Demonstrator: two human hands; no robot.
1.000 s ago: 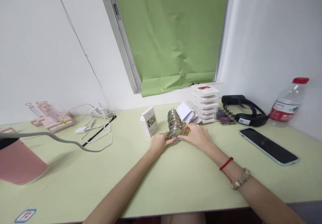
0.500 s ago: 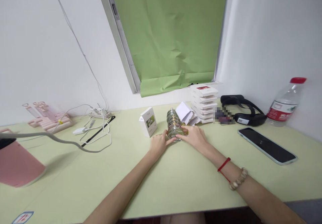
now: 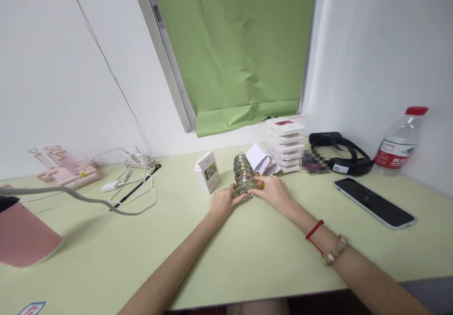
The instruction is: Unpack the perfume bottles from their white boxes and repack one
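A row of small clear glass jars (image 3: pixel 242 175) with greenish contents lies on the pale green desk (image 3: pixel 247 253), running away from me. My left hand (image 3: pixel 222 201) touches the near end of the row from the left, fingers curled against the front jar. My right hand (image 3: pixel 273 190) closes on the same end from the right, pinching at the front jar, with a small gold-coloured piece under its fingers. A white carton with a green picture (image 3: pixel 207 171) stands just left of the row.
Behind the jars lie folded white leaflets (image 3: pixel 259 158) and a stack of white boxes (image 3: pixel 286 144). A black headset (image 3: pixel 340 158), a phone (image 3: pixel 373 203) and a water bottle (image 3: pixel 399 142) are at the right. White cables (image 3: pixel 133 183), pink holders (image 3: pixel 60 169) and a pink object (image 3: pixel 24 237) are at the left.
Both hands stay at the near end of the jar row with only slight finger shifts. The view has drifted a little.
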